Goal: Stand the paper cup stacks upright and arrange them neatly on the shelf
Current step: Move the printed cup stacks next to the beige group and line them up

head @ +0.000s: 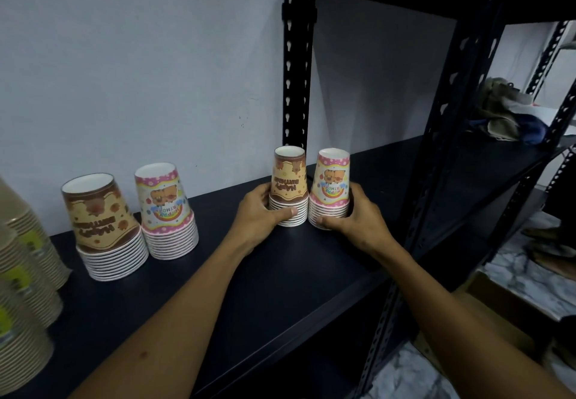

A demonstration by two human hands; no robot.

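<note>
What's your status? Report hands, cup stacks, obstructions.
Left hand on brown stack, right hand on pink stack. Both upright, side by side on shelf. Nothing obstructing.

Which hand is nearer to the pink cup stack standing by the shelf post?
The right hand: it wraps the base of that pink cup stack. The left hand holds the brown cup stack beside it, on the side away from the pink one.

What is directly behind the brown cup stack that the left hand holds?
A black upright post of the shelf stands behind the brown stack, with the pale wall behind that. The stack covers the foot of the post.
</note>
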